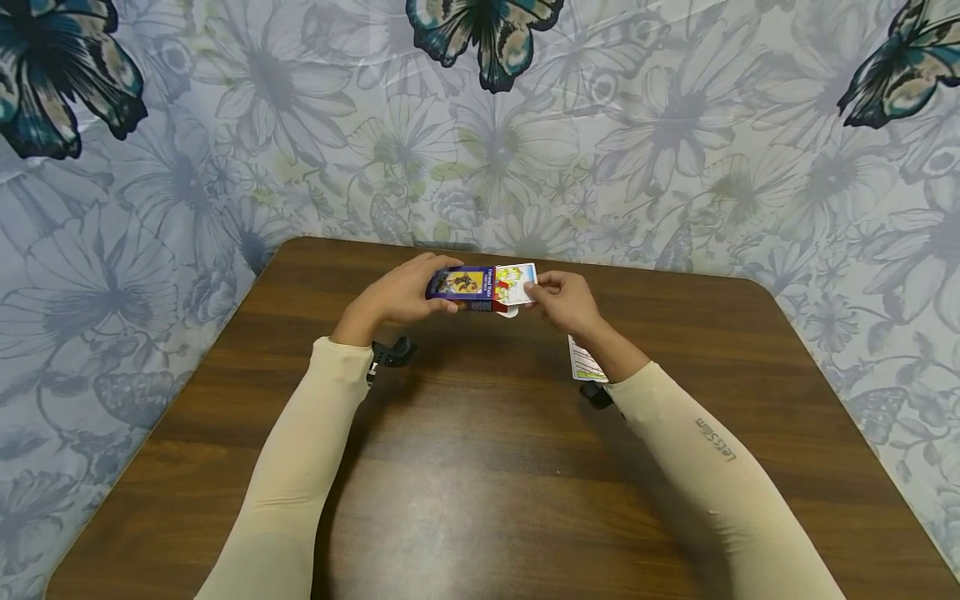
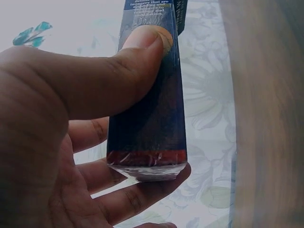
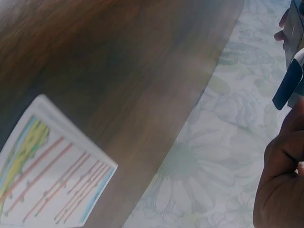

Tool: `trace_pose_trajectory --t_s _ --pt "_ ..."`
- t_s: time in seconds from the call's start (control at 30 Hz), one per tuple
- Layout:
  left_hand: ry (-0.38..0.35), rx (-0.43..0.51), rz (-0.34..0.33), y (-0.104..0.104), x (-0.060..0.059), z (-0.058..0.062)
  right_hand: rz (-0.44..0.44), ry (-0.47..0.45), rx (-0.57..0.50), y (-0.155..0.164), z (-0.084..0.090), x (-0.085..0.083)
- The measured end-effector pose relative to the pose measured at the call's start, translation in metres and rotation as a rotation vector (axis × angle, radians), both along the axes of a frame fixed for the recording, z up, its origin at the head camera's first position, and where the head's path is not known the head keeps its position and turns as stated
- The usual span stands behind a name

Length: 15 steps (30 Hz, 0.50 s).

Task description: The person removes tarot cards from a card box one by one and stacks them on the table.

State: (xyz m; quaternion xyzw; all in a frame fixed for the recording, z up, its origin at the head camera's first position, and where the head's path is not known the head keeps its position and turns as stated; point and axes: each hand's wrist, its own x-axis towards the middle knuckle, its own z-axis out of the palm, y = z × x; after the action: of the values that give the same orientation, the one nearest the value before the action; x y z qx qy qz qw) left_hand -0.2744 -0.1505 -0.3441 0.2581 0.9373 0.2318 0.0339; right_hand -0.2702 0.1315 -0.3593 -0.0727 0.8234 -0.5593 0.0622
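My left hand (image 1: 401,292) grips a dark blue card box (image 1: 467,283) with a yellow picture panel, held lengthwise above the far part of the table. In the left wrist view the thumb presses on the narrow side of the box (image 2: 147,123), with fingers behind and under it. From the box's right end sticks out a colourful picture card (image 1: 513,283), and my right hand (image 1: 567,302) pinches its outer edge between thumb and fingers. A blue-faced flap (image 3: 289,85) of the box hangs at the right edge of the right wrist view.
Another card (image 1: 585,364), white with slanting lines, lies on the brown wooden table (image 1: 465,467) beneath my right wrist. The right wrist view shows this card (image 3: 57,180) at its lower left. Behind the table hangs a floral cloth (image 1: 660,183) with butterflies.
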Motion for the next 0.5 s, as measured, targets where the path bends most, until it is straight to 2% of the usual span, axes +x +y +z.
trace_pose_trajectory --t_s 0.27,0.5 --pt "-0.003 0.013 0.007 0.000 0.001 0.000 -0.077 0.177 0.026 0.019 0.000 -0.003" --pt "0.000 0.021 -0.005 -0.001 0.001 0.001 -0.238 0.358 0.111 0.044 0.006 -0.008"
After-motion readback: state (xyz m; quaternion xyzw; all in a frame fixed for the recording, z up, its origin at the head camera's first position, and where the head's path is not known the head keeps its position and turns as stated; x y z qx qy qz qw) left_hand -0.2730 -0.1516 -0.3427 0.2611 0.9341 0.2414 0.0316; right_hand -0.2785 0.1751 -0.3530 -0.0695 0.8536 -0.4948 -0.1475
